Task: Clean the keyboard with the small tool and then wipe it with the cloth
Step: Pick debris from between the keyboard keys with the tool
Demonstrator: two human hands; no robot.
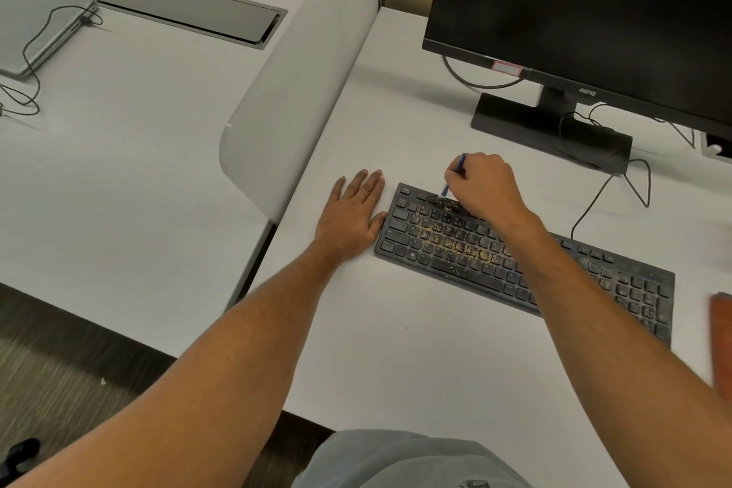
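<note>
A: Surface first. What do I log?

B: I see a white desk (pixel 396 349) with a grey divider (pixel 293 91) on its left side. A black monitor (pixel 586 12) stands at the back, cables trailing from its base. Beyond the divider, on the next desk, lies a closed laptop (pixel 31 28).

A: Keyboard position?

B: The black keyboard (pixel 574 281) lies at a slant in front of the monitor. I note yellowish crumbs across its middle rows and some more near the number pad.

A: Hands?

B: My left hand (pixel 352 214) lies flat on the desk, fingers straight, thumb touching the keyboard's left edge. My right hand (pixel 485 186) is curled around a small blue tool (pixel 455 174), pinching it like a pen. Its lower end touches the top key rows, where a dark clump of debris sits.

A: Cloth?

B: An orange-brown edge (pixel 721 329) shows at the far right; I cannot tell what it is.
</note>
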